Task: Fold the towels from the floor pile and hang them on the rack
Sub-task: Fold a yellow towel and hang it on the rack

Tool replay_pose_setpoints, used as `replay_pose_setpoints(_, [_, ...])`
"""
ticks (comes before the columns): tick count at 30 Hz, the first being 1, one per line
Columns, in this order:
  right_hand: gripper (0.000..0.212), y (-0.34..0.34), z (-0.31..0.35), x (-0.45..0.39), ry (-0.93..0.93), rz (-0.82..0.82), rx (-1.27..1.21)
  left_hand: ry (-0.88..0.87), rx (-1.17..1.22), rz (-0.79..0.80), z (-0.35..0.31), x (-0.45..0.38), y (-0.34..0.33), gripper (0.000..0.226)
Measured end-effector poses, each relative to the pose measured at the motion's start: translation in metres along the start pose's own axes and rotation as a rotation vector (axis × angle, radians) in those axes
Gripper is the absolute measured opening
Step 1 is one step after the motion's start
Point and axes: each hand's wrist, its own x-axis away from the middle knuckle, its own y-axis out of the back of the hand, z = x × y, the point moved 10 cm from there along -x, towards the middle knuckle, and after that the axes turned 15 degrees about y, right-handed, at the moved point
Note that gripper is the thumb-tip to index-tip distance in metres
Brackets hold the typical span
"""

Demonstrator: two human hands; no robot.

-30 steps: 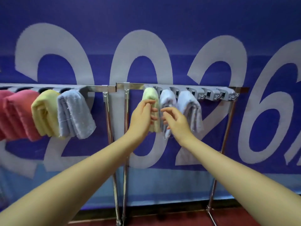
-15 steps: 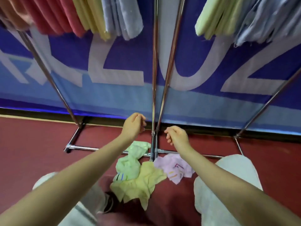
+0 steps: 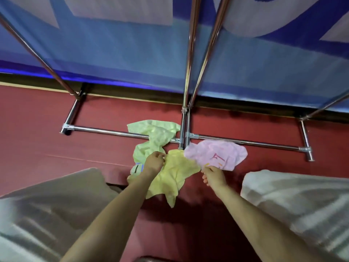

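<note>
- Reaching down from the rack, where the hands were a second ago, both are now at the floor pile in the frame's centre, so another towel is judged about to be lifted
- Left hand point(image 3: 154, 163) is seen curled, pinching the yellow towel point(image 3: 175, 178) at its upper edge
- Right hand point(image 3: 214, 177) is curled at the pink towel point(image 3: 215, 155); a true grip cannot be told
- A green towel point(image 3: 153, 137) lies over the rack base point(image 3: 245, 142)
- Hung towels are cut off above; motion blur softens the fingers
</note>
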Motion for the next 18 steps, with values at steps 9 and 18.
replay_pose_setpoints(9, [0.025,-0.081,-0.017,-0.081,0.178,0.264,0.448,0.068,-0.339,-0.039,0.060,-0.085,-0.034,0.031])
replay_pose_setpoints(18, [0.063,-0.182,-0.026,-0.134,0.541,0.709,0.950,-0.149,-0.663,0.040,0.068,-0.141,-0.070,0.056])
